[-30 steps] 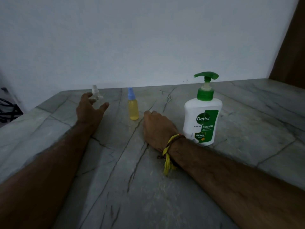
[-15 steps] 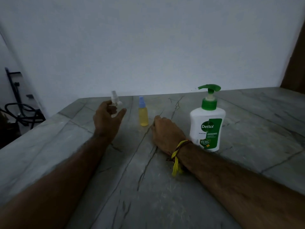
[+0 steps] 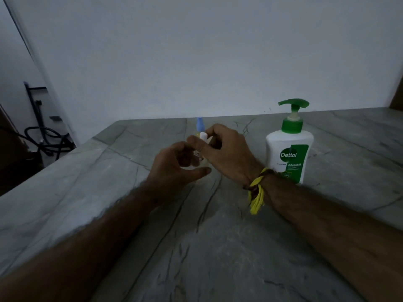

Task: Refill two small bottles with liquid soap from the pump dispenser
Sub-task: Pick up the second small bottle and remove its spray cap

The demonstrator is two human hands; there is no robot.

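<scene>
Head view: a small clear bottle (image 3: 201,154) is gripped by the left hand (image 3: 174,168), its white cap (image 3: 203,136) pinched by the right hand (image 3: 222,149). Left of the pump dispenser (image 3: 289,147), it's held; a blue-capped bottle (image 3: 200,125) is seen just behind.

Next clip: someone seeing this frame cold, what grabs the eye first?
The white Dettol pump dispenser with its green pump stands out, upright on the grey stone counter to the right. At centre both hands meet: the right hand pinches the white cap of a small clear bottle that the left hand holds from below. Just behind them peeks the blue-capped bottle.
</scene>
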